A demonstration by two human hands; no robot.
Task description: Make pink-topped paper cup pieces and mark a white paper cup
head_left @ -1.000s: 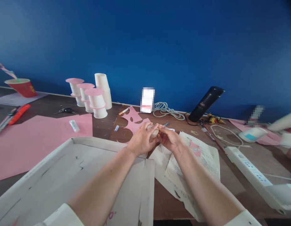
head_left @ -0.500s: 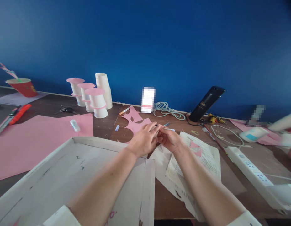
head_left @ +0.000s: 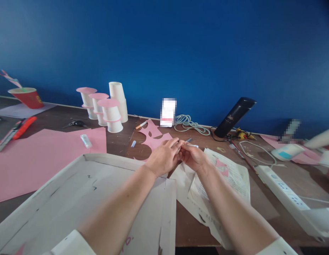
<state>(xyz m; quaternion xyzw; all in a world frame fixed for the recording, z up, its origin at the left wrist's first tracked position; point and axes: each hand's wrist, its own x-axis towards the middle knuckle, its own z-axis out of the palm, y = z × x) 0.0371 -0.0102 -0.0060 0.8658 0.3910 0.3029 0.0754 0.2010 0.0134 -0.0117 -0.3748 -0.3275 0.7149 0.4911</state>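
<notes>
My left hand [head_left: 164, 154] and my right hand [head_left: 193, 156] meet at the fingertips over the table's middle, both with fingers closed. Whatever they pinch is too small and hidden to name. Just behind the fingers lie cut pink paper scraps [head_left: 156, 140] and a small pale, thin object [head_left: 192, 145]. Below my right hand, a printed sheet [head_left: 236, 173] carries small pink pieces [head_left: 221, 166]. My left forearm crosses over a shallow white box lid [head_left: 66, 194] with pen marks on it.
At back left, stacked paper cups [head_left: 111, 115] have pink discs between and on them. A large pink sheet [head_left: 47, 152] bears a small clear tube [head_left: 86, 141]. Further left lies a box cutter [head_left: 10, 136]. A black bottle [head_left: 235, 117] leans at right, beyond a power strip [head_left: 283, 189].
My hands stay together in nearly the same place. The whole view has shifted very slightly; nothing on the table has visibly moved.
</notes>
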